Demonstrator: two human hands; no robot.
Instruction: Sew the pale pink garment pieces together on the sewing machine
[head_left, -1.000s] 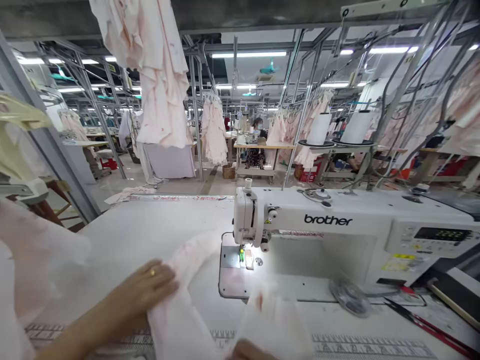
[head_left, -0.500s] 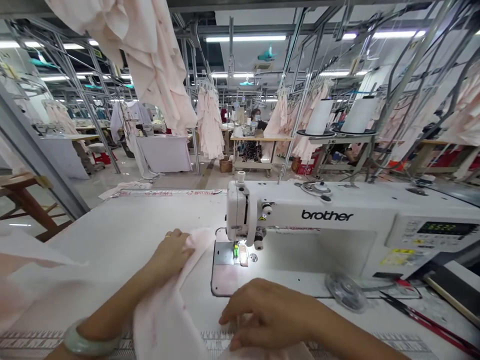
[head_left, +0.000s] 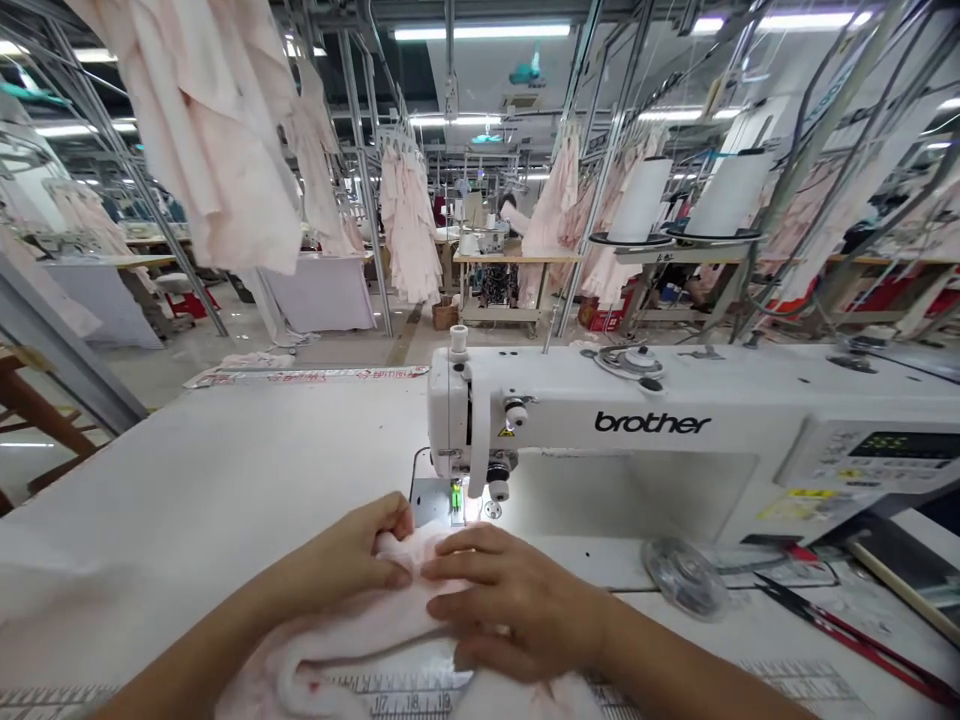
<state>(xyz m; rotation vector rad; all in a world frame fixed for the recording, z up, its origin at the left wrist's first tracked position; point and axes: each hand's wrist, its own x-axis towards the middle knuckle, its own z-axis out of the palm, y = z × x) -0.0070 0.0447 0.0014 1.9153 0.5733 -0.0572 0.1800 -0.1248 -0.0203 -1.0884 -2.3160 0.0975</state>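
Both my hands are close together on a pale pink fabric piece [head_left: 352,635], just in front of the needle and presser foot [head_left: 455,503] of a white Brother sewing machine [head_left: 645,425]. My left hand [head_left: 337,550] has its fingers curled over a fold of the fabric. My right hand [head_left: 510,600] lies across the same fold, fingers bent around it. The fabric is bunched between them and hides the front of the needle plate. Neither hand touches the machine.
A clear plastic disc [head_left: 682,578] and red-handled scissors [head_left: 847,630] lie to the right on the white sewing table [head_left: 210,480], which has a ruler strip [head_left: 397,695] along its front edge. Thread cones [head_left: 641,200] stand behind the machine. Pink garments [head_left: 202,130] hang overhead. A co-worker [head_left: 510,215] sits at a distant machine.
My hands have moved together, the right hand coming up and left onto the fabric. The fabric is now gathered into a fold near the needle, and the view has shifted so the machine sits further left.
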